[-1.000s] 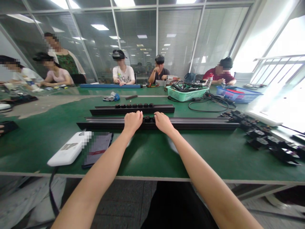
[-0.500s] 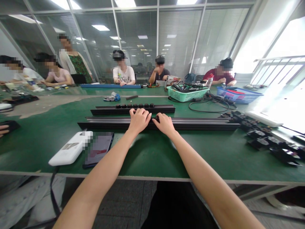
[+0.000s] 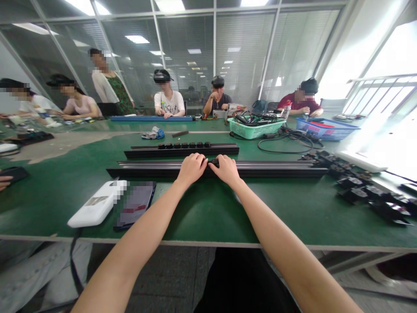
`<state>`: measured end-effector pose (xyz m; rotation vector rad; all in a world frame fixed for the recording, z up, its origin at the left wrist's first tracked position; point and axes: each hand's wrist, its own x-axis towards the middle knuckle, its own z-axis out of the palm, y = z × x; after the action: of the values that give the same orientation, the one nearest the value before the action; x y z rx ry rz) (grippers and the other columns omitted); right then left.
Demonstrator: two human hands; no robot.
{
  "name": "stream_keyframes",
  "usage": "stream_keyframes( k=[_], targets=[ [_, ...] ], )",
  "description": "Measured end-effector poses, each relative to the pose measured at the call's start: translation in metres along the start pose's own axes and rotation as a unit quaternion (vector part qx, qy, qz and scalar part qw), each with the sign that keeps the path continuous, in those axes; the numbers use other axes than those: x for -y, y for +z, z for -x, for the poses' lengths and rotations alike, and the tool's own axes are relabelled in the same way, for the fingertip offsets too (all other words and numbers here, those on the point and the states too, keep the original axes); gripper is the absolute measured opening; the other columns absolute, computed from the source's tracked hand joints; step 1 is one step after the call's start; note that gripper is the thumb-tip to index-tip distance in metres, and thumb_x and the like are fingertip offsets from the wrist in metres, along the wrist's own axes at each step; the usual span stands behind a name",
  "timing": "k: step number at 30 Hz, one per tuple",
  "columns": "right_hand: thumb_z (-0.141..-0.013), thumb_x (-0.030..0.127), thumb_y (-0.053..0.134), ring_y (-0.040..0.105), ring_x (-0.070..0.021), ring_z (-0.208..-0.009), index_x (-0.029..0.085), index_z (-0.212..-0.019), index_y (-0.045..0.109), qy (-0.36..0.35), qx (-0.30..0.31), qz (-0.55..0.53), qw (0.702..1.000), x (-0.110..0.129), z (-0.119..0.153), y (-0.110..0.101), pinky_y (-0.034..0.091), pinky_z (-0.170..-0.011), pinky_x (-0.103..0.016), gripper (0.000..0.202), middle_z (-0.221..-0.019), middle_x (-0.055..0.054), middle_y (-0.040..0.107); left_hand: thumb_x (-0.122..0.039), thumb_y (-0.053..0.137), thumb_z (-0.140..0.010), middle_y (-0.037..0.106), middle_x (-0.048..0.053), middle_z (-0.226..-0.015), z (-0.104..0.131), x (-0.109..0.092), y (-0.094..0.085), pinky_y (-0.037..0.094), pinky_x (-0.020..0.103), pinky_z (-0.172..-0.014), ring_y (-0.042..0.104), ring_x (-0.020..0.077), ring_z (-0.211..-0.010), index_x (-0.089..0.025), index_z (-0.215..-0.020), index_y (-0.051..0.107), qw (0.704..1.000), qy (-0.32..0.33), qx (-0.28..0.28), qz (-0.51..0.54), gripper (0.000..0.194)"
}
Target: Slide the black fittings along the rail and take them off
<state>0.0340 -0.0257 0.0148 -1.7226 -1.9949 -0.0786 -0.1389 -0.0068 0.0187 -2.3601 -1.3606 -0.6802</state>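
Observation:
A long black metal rail [image 3: 276, 169] lies across the green table in front of me. Both hands meet near its middle, around a small black part [image 3: 214, 162] seated in the rail. My left hand [image 3: 192, 168] is closed, its fingertips pressed on the left side of that part. From the right, my right hand [image 3: 226, 168] grips the same part with curled fingers. Most of the part is hidden by the fingers. Just behind, a shorter black rail [image 3: 182, 152] carries a row of several small black blocks [image 3: 185, 145].
A white power bank [image 3: 96, 204] with a cable and a phone [image 3: 137, 204] lie left of my arms. Loose black parts [image 3: 368, 191] are heaped at the right. Farther back stand a green basket [image 3: 256, 129] of cables and a blue basket [image 3: 340, 132]. Several people work around the table.
My left hand has shifted slightly right and closer to me, nearer the small black part. The right hand has barely moved. A standing person at the back left has moved right.

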Motion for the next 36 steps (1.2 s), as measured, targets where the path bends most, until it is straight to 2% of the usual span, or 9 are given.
stream_keyframes(
  k=[13,24,36],
  targets=[
    [-0.101,0.050,0.060,0.061,-0.0297,-0.114,0.017,-0.113,0.068,0.005,-0.043,-0.008,0.999,-0.0055,0.0006,0.0037,0.042,-0.094,-0.039,0.036,-0.117,-0.015,0.069,-0.036,0.045,-0.107,0.071,0.013,-0.115,0.0027,0.0021,0.0005,0.049,0.039,-0.097,0.063,0.0277,-0.111,-0.019,-0.114,0.068,1.000,0.001,-0.002,0.024,0.029],
    [-0.099,0.049,0.063,0.060,-0.0297,-0.114,0.017,-0.105,0.070,0.011,-0.053,-0.016,0.998,-0.0065,0.0009,0.0029,0.042,-0.095,-0.040,0.033,-0.114,-0.013,0.068,-0.039,0.045,-0.108,0.070,0.013,-0.113,0.0026,0.0046,0.0015,0.047,0.038,-0.093,0.063,0.0281,-0.108,-0.018,-0.112,0.068,1.000,0.020,0.005,-0.004,0.031],
    [-0.099,0.045,0.063,0.061,-0.0299,-0.115,0.016,-0.105,0.070,0.021,-0.049,-0.015,0.998,-0.0057,0.0008,-0.0005,0.044,-0.095,-0.039,0.030,-0.116,-0.014,0.069,-0.036,0.047,-0.107,0.070,0.013,-0.114,0.0029,0.0031,-0.0021,0.047,0.038,-0.094,0.062,0.0285,-0.110,-0.017,-0.115,0.067,1.000,0.014,0.010,0.001,0.029]
  ],
)
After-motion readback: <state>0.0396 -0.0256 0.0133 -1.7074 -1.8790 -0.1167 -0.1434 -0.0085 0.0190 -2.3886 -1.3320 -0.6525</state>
